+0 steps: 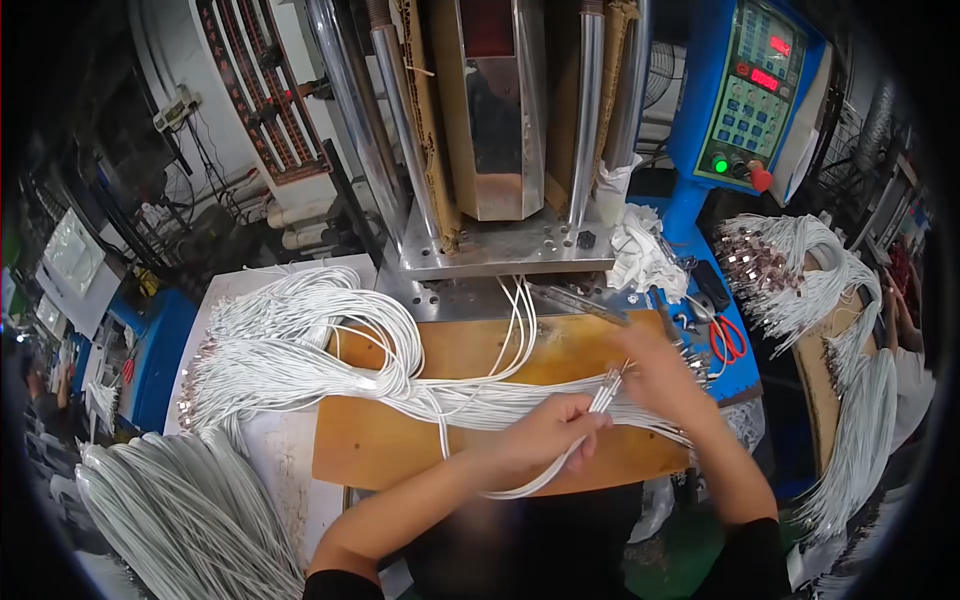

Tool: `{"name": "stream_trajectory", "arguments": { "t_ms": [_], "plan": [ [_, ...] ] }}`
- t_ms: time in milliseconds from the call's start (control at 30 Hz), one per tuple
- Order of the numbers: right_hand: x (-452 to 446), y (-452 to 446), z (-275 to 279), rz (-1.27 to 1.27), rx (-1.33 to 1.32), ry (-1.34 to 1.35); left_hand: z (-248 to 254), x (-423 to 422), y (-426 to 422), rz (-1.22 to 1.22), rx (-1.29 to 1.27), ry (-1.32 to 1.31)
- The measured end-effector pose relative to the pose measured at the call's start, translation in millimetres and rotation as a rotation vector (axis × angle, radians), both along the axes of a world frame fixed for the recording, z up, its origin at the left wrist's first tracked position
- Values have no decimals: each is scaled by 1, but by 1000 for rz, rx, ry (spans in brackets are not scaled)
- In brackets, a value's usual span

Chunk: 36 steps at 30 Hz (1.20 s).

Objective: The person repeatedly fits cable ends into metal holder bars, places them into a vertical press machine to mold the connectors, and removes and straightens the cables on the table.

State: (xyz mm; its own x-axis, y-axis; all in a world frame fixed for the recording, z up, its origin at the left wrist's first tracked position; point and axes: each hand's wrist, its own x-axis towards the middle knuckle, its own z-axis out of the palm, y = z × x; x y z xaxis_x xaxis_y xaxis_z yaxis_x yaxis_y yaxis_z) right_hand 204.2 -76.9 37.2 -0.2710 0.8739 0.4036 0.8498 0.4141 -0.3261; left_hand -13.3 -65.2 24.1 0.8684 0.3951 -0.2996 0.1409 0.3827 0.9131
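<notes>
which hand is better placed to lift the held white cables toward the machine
Probably the left hand: it grips the white cables near their ends; the blurred right hand is beside them, its grip unclear.

Place: through my camera, I see a factory workshop
Big machine [505, 258]: tall, with shiny metal poles [588, 120]
Control box [748, 95]: blue, with buttons [755, 122] and red numbers [764, 79]
White wires [285, 370]: in big bunches

Bright centre (pale highlights on the steel posts [586, 120]), dark, bowed fisheye edges.
</notes>
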Motion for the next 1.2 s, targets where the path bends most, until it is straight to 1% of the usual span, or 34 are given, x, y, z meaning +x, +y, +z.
{"name": "stream_trajectory", "arguments": {
  "t_ms": [33,133,167,200,267,300,333,367,400,433,467,533,567,633,700,767,800,867,967,1067,1133,1200],
  "plan": [
    [-1,-2,3,-5,6,-5,3,3,8,41,37,12],
    [-12,-7,12,83,-247,328,6,10,38,77,38,54],
    [-10,0,9,85,-248,326,4,10,47,86,35,88],
    [-4,16,3,41,-186,254,2,11,57,86,39,87],
    [5,47,-15,-56,-65,114,-6,11,76,130,154,71],
    [5,57,-26,-66,-64,121,-9,11,82,146,211,65],
    [3,66,-39,-145,-91,-39,-13,9,83,132,211,72],
    [2,73,-49,-225,-120,-199,-17,7,82,194,197,49],
    [-2,77,-45,-304,-150,-365,-21,7,82,258,185,20],
    [-1,79,-38,-316,-153,-368,-24,8,83,326,170,-14],
    [2,76,-29,-261,-217,-280,-28,11,83,322,160,-18],
    [-1,71,-11,-146,-342,-91,-34,12,81,355,48,-114],
    [2,75,-19,-151,-345,-84,-36,11,83,368,-1,-156],
    [10,85,-49,-103,-524,210,-36,10,84,343,24,-109],
    [18,79,-64,-90,-622,356,-35,12,82,312,82,-40],
    [-1,61,-46,-127,-660,818,-32,13,84,307,102,-28],
    [-5,57,-45,-146,-678,1053,-33,12,83,303,123,-11],
    [-3,53,-56,-123,-685,1048,-36,13,79,291,131,18],
    [4,52,-65,-68,-638,1020,-32,20,81,342,99,50],
    [-2,59,-95,44,-256,811,-28,23,83,303,163,99],
    [-6,56,-81,49,-288,791,-29,21,80,302,180,127],
    [-10,50,-68,35,-347,753,-30,20,77,353,99,33]
  ]
}}
